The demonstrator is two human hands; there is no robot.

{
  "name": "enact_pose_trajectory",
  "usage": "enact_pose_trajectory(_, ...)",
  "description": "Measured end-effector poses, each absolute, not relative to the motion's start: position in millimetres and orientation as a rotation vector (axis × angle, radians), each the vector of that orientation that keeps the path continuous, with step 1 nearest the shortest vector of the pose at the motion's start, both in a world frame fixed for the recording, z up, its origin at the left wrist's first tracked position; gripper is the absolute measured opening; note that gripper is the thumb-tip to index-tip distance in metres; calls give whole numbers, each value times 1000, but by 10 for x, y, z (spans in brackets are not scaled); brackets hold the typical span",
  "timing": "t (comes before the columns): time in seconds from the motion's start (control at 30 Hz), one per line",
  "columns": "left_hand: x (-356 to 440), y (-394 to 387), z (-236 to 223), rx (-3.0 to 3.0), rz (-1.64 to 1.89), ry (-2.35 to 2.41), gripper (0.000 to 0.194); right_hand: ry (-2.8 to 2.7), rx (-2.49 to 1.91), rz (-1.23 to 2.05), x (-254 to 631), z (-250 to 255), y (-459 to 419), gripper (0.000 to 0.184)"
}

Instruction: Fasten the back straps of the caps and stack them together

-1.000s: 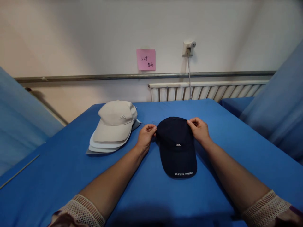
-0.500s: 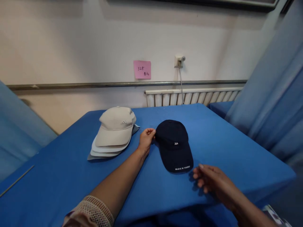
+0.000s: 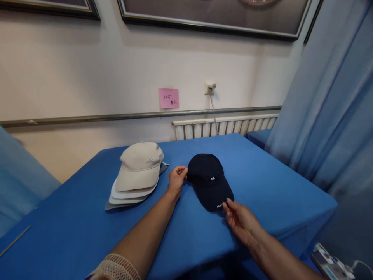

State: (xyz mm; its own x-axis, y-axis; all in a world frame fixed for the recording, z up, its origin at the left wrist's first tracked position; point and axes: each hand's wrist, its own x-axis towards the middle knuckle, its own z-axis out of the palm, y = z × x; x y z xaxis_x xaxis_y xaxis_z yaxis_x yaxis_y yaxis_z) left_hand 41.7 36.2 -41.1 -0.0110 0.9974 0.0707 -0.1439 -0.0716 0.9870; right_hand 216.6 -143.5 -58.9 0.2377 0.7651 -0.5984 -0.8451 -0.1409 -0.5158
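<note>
A dark navy baseball cap (image 3: 205, 175) lies on the blue-covered table, its brim toward me, with small white lettering on the front and along the brim. My left hand (image 3: 177, 181) pinches the left edge of its crown between thumb and fingers. At the brim's front right corner, my right hand (image 3: 240, 219) has its thumb on top and fingers below, closed on the edge and covering part of the lettering. To the left sits a stack of several caps, a beige cap (image 3: 141, 165) on top and white and grey brims under it.
The blue cloth (image 3: 271, 194) covers the table. A thin stick (image 3: 15, 241) lies at the left. Behind are a metal rail (image 3: 116, 116), a radiator (image 3: 201, 130), and a socket (image 3: 210, 88) with a cord. Blue curtains (image 3: 317, 109) hang at both sides.
My right hand has moved left and up to the cap's brim and closed on it. My left hand keeps its pinch on the crown. The view has tilted up, showing more picture frames.
</note>
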Motion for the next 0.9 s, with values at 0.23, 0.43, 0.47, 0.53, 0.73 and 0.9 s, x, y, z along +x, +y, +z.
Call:
enact_pose_trajectory(0.23, 341, 388, -427, 1151, 1303, 1128, 39, 64, -966, 1387, 2633, -674, -1006, 17)
enact_pose_trajectory(0.43, 317, 409, -442, 1203, 1198, 1190, 37, -54, -871, 1314, 3270, -651, -277, 20)
enact_pose_trajectory(0.47, 320, 413, -444, 1224, 1178, 1195, 36, -65, -867, 1283, 3390, -629, -126, 20)
enact_pose_trajectory(0.53, 327, 420, -444, 1272, 1140, 1200, 33, -73, -853, 1238, 3644, -578, 186, 21)
enact_pose_trajectory(0.73, 325, 429, -402, 1411, 1029, 1253, 28, -47, -891, 1097, 4399, -516, 994, 18)
enact_pose_trajectory(0.9, 298, 445, -385, 1492, 958, 1291, 28, -11, -1019, 992, 4817, -664, 1274, 26)
